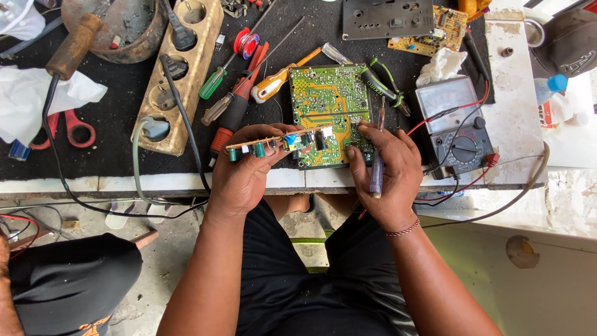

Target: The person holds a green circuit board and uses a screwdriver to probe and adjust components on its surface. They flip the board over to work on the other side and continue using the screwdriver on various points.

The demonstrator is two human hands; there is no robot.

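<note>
The left hand (244,169) is closing its grip on a narrow circuit board strip (273,142), thumb on top and fingers beneath, and is holding it edge-on with its green capacitors and a blue part facing the viewer. The right hand (382,171) is wrapping its grip around a thin probe (378,163), which is pointing upward along the palm, while its fingertips (364,130) are resting on the right edge of a green circuit board (326,106). The strip is lying across the lower left part of that green board, which is sitting solder side up near the front edge of the bench (516,124).

Just right of the right hand, an analogue multimeter (454,134) is lying flat with red and black leads trailing from it. Left of the green board, several screwdrivers (239,102) with red, orange and green handles are lying on the dark mat. Further left, a wooden socket strip (180,74) is holding black plugs, and red-handled scissors (65,127) are lying beside white paper.
</note>
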